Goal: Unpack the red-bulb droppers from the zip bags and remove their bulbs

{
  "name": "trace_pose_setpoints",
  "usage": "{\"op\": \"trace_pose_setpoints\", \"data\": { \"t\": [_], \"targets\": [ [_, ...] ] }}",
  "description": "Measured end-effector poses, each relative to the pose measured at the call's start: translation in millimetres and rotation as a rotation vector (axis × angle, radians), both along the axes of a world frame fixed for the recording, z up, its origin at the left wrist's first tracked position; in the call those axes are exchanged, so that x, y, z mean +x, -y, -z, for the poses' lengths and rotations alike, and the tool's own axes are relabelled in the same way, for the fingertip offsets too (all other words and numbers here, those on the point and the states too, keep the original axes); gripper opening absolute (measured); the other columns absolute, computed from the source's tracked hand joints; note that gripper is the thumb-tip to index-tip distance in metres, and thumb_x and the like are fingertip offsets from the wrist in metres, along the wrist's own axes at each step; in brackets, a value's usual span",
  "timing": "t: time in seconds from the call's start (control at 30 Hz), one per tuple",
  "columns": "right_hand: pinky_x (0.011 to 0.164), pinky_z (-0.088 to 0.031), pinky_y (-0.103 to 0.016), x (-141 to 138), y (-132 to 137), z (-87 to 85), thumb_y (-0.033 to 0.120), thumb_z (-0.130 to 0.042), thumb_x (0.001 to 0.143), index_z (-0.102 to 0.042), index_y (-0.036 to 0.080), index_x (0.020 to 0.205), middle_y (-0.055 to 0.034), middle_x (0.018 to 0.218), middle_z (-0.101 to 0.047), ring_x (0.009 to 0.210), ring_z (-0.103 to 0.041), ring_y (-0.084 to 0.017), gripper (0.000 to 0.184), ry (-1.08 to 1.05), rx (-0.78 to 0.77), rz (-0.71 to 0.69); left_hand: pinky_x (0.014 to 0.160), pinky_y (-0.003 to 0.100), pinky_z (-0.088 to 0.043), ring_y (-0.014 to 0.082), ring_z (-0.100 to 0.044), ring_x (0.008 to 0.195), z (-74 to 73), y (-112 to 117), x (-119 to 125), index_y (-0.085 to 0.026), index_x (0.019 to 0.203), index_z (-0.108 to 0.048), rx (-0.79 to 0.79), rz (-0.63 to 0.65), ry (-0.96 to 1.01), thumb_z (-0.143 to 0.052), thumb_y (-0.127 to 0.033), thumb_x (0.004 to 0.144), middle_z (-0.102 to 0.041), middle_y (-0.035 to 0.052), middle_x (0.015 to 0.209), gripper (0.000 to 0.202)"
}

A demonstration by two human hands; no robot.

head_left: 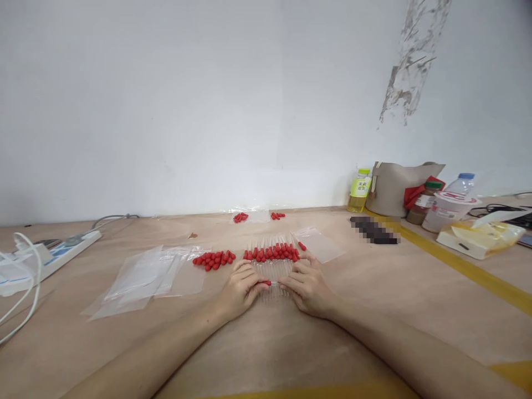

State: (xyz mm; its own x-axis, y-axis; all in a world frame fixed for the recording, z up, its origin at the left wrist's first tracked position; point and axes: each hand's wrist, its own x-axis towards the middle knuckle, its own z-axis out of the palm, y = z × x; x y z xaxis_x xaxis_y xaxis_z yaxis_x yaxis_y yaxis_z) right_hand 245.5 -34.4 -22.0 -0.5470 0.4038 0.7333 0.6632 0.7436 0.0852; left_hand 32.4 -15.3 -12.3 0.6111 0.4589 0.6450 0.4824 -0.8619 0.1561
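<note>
Pale wall (pixel 199 105), its plaster peeling high on the right, backs a brown-covered table (pixel 257 354). The left hand (pixel 244 284) and the right hand (pixel 308 284) face each other over it, fingertips just apart. The left hand pinches 1 red bulb (pixel 266 282) between thumb and finger. The right hand is curled, its fingertips at what looks like the end of a thin clear tube (pixel 275 284); whether it grips that end I cannot tell.

Everything turns on the line between the 2 hands: the red bulb points from the left fingertips toward the right hand, long axis crosswise, roughly in line with the tube. The left hand is the nearer to the bulb.

Bare tubes (pixel 272 270) lie between the hands, pointing away from the person. Just beyond them runs a row of red bulbs (pixel 272 253), clear tips reaching past it. Left of the left hand sits a loose red pile (pixel 213 259), with overlapping plastic bags (pixel 139 274) farther out. Just beyond the right hand lies 1 stray red piece (pixel 302 245), beside a flat plastic bag (pixel 322 245).
</note>
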Motion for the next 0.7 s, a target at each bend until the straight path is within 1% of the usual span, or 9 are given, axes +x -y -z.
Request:
{"op": "trace_pose_setpoints", "data": {
  "t": [0.1,0.2,0.27,0.3,0.4,0.5,0.6,0.63,0.7],
  "targets": [
    [0.089,-0.022,-0.039,0.2,1.2,-0.2,0.024,-0.043,0.085,-0.063,0.024,0.078,0.0025,0.054,-0.056,0.065,-0.045,-0.012,0.021,0.011,0.005,-0.012,0.086,0.039,-0.036,0.0146,-0.054,0.065,2.5,-0.4,0.0,-0.022,0.082,-0.062,0.046,-0.006,-0.056,-0.048,-0.029,0.084,-0.062,0.0004,0.064,0.016],
    [0.09,-0.021,-0.039,5.6,0.7,-2.7,0.024,-0.044,0.084,-0.063,0.024,0.075,0.0031,0.053,-0.056,0.065,-0.045,-0.012,0.022,0.007,-0.003,-0.026,0.087,0.038,-0.035,0.0141,-0.053,0.064,2.5,-1.0,-6.7,-0.022,0.079,-0.062,0.085,-0.005,-0.088,-0.047,-0.028,0.084,-0.06,-0.0003,0.06,0.017],
    [0.091,-0.02,-0.039,14.2,-2.3,-7.4,0.022,-0.043,0.084,-0.063,0.023,0.073,0.0028,0.055,-0.058,0.066,-0.047,-0.012,0.022,-0.029,-0.019,-0.013,0.085,0.037,-0.036,0.0141,-0.054,0.065,-0.9,-3.5,-17.7,-0.021,0.076,-0.061,0.094,-0.053,-0.047,-0.046,-0.026,0.084,-0.061,0.0,0.062,0.018],
    [0.091,-0.019,-0.039,19.8,-4.8,-10.9,0.021,-0.043,0.083,-0.063,0.023,0.072,0.0025,0.057,-0.059,0.067,-0.048,-0.012,0.023,-0.056,-0.035,0.009,0.083,0.036,-0.038,0.0143,-0.054,0.066,-3.9,-5.4,-24.9,-0.02,0.075,-0.061,0.096,-0.102,-0.002,-0.046,-0.025,0.084,-0.061,0.0003,0.064,0.018],
    [0.089,-0.018,-0.04,37.7,-13.6,-23.7,0.022,-0.042,0.084,-0.063,0.022,0.068,0.0016,0.057,-0.061,0.066,-0.05,-0.012,0.026,-0.098,-0.131,0.147,0.076,0.033,-0.041,0.0152,-0.057,0.07,-16.7,-12.8,-46.5,-0.021,0.078,-0.062,0.055,-0.28,0.147,-0.047,-0.027,0.084,-0.065,0.0009,0.073,0.017],
    [0.084,-0.02,-0.038,48.2,-18.1,-34.2,0.025,-0.045,0.084,-0.064,0.022,0.068,0.0002,0.059,-0.063,0.066,-0.051,-0.013,0.025,-0.024,-0.189,0.273,0.074,0.029,-0.045,0.0158,-0.059,0.076,-27.2,-22.4,-59.0,-0.021,0.086,-0.063,-0.048,-0.382,0.252,-0.046,-0.031,0.083,-0.066,0.0019,0.082,0.02],
    [0.078,-0.021,-0.036,47.7,-16.3,-37.4,0.025,-0.045,0.083,-0.065,0.021,0.066,-0.0032,0.066,-0.065,0.069,-0.052,-0.015,0.026,0.048,-0.194,0.402,0.072,0.028,-0.047,0.0176,-0.059,0.082,-29.6,-36.3,-67.2,-0.018,0.092,-0.065,-0.081,-0.499,0.342,-0.046,-0.034,0.081,-0.063,0.0051,0.09,0.027],
    [0.075,-0.021,-0.036,46.0,-15.0,-36.9,0.025,-0.046,0.083,-0.064,0.02,0.064,-0.0043,0.067,-0.065,0.069,-0.053,-0.016,0.027,0.072,-0.203,0.44,0.071,0.029,-0.047,0.0183,-0.058,0.083,-29.3,-41.7,-71.2,-0.017,0.094,-0.065,-0.09,-0.541,0.361,-0.046,-0.035,0.08,-0.063,0.0059,0.091,0.03],
    [0.07,-0.021,-0.034,41.5,-12.2,-34.3,0.025,-0.046,0.082,-0.063,0.018,0.059,-0.0059,0.068,-0.065,0.069,-0.053,-0.017,0.029,0.128,-0.241,0.494,0.069,0.029,-0.048,0.0187,-0.058,0.081,-28.7,-52.3,-81.8,-0.016,0.097,-0.064,-0.158,-0.611,0.393,-0.045,-0.036,0.077,-0.062,0.0065,0.088,0.033]
  ]
}}
